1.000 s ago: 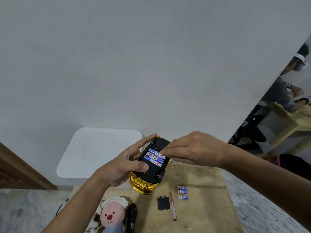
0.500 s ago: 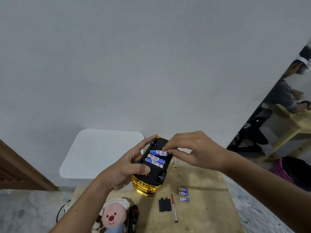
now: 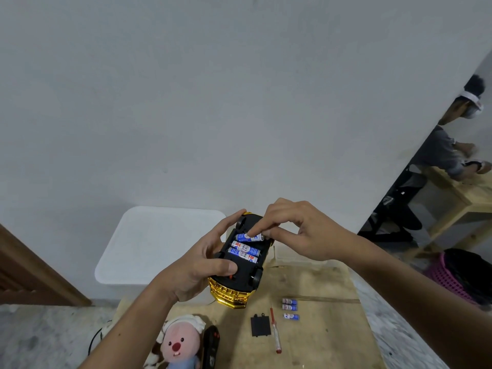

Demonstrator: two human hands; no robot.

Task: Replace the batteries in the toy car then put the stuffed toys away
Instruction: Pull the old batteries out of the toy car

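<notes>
Here, above a wooden table [image 3: 319, 342], the left hand [image 3: 197, 267] grips a gold toy car [image 3: 241, 265] held belly-up at frame centre, its long axis slanting from lower left up toward upper right. The right hand [image 3: 300, 233] reaches in from the right, fingertips pressing the farthest of three blue batteries [image 3: 249, 237] lying crosswise in the open compartment. Three loose batteries [image 3: 289, 308] lie on the table at lower right.
</notes>
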